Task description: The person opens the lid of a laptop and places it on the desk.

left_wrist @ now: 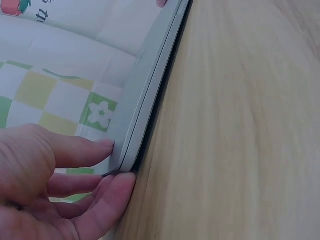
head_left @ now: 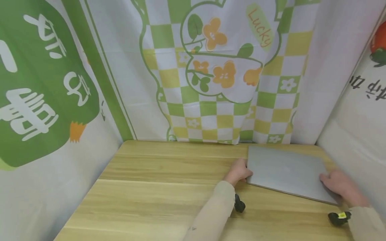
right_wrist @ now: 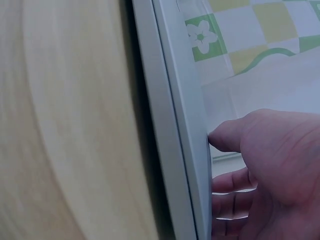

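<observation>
A closed grey laptop (head_left: 286,170) lies flat at the right side of the wooden table, slightly askew. My left hand (head_left: 239,170) grips its left side. In the left wrist view, the thumb rests on the lid and the fingers (left_wrist: 107,205) curl under the corner. My right hand (head_left: 339,182) holds the opposite side, thumb over the lid. From the right wrist, the laptop's front edge (right_wrist: 170,125) runs past the right hand (right_wrist: 280,160), whose fingertips are partly hidden behind it. A dark strip shows between the laptop's underside and the wood.
The wooden table (head_left: 144,201) has rounded back corners. A green-and-yellow checked cloth (head_left: 211,117) hangs behind it, and printed cloths (head_left: 39,83) hang at the left and right sides. A small black device (head_left: 239,203) sits at each wrist.
</observation>
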Demonstrator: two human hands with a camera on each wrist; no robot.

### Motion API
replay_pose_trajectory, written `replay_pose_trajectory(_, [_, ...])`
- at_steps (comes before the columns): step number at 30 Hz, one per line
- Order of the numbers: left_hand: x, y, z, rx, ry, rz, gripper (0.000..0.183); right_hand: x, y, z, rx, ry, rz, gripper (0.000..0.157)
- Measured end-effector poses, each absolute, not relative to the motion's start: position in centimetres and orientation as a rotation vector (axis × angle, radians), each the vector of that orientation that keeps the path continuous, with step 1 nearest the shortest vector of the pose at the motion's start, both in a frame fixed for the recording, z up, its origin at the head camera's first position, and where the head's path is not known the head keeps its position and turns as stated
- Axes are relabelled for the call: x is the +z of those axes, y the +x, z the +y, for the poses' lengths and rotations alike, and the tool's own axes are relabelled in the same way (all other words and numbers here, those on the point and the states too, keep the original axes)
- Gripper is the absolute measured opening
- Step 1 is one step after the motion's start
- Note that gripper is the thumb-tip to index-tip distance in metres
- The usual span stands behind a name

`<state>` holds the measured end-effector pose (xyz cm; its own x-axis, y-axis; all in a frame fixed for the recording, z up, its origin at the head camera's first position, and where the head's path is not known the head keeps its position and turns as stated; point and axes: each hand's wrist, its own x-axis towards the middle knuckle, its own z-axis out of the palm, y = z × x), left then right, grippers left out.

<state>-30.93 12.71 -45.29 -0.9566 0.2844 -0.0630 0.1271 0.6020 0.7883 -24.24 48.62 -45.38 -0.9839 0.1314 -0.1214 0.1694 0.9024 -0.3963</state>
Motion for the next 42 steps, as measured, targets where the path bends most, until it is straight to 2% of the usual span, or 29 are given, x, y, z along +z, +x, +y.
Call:
replay_pose_trajectory(6, [-45.6, -30.8, 11.8, 1.282, 0.343, 2.645, 0.021, -45.2, -24.1, 47.5, -0.567, 0.205, 3.004, 0.046])
replay_pose_trajectory(16, [-45.4, -30.8, 10.2, 1.207, 0.328, 2.680, 0.032, -45.6, -24.5, 46.3, -0.504, 0.150, 3.047, 0.046])
replay_pose_trajectory(35, [-45.2, -30.8, 7.7, 1.181, 0.330, 2.676, 0.022, -45.6, -24.7, 44.1, -0.663, 0.149, 2.986, 0.041])
replay_pose_trajectory(42, [-45.1, -30.9, 6.3, 1.185, 0.321, 2.667, 0.019, -45.7, -25.2, 43.1, -0.682, 0.061, 3.027, 0.039])
